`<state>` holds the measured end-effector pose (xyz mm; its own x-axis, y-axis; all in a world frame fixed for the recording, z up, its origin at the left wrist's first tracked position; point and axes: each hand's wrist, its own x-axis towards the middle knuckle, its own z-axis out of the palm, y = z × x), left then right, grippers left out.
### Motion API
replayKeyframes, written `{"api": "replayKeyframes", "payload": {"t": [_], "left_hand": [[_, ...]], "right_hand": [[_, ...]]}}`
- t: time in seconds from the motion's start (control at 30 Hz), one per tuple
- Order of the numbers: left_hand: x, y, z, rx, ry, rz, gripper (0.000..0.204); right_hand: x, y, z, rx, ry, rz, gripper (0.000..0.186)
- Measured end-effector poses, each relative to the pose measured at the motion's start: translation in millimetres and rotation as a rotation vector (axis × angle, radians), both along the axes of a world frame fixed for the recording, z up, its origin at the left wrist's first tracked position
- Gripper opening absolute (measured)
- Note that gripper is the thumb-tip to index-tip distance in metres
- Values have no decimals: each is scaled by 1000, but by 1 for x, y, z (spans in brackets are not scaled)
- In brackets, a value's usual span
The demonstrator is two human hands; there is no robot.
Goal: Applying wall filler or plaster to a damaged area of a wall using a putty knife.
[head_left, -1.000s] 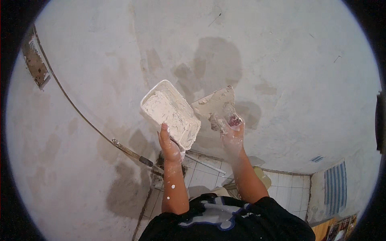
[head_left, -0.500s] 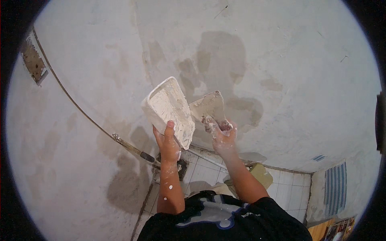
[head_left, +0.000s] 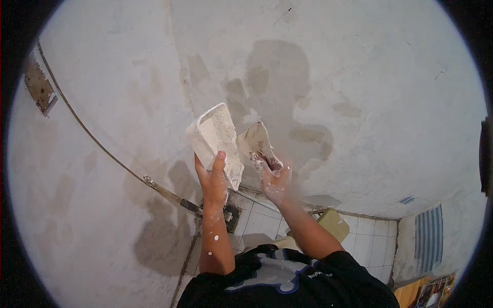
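Darker patches (head_left: 346, 109) and soft shadows (head_left: 280, 66) mottle the pale plaster wall (head_left: 370, 61); white square tiles (head_left: 363, 241) pave the floor near a blue-striped panel (head_left: 429, 240).

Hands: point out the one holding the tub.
The left hand holds the tub of pale paste; the right hand grips a flat scraper instead.

black shirt (head_left: 354, 280) | grey print (head_left: 267, 271), blue-edged | left forearm (head_left: 217, 256): white spots (head_left: 216, 237) | right fingers (head_left: 261, 166): white-smeared

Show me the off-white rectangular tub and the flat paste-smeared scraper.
Off-white rectangular tub (head_left: 200, 141): head view, on its outer left wall.
Flat paste-smeared scraper (head_left: 253, 138): head view, on its blade's middle.
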<state>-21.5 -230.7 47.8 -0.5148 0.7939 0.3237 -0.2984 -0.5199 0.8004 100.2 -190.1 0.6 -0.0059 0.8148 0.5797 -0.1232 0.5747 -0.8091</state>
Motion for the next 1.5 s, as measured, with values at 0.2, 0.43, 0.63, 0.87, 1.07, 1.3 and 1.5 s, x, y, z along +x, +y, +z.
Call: {"api": "replayKeyframes", "payload": {"t": [0.2,0.43,0.63,0.87,1.07,1.3,1.5], "left_hand": [[1,3,-5,-15,49,-40,53],[5,3,1,-76,2,-61,56],[-12,12,-8,-28,-73,-48,59],[3,7,0,-35,15,-40,61],[-4,8,-16,-133,-80,-115,66],[-11,7,-26,-80,-187,-195,63],[-4,10,-36,-54,-290,-227,63]], "right_hand": [[-3,2,3,-63,-6,-58,27],[-1,17,-22,73,-153,-188,28],[7,2,-22,85,-112,-93,17],[14,5,-19,412,-463,-319,35],[22,1,9,242,-605,-269,31],[71,17,13,-408,163,130,29],[56,-13,15,-527,578,204,30]]}}
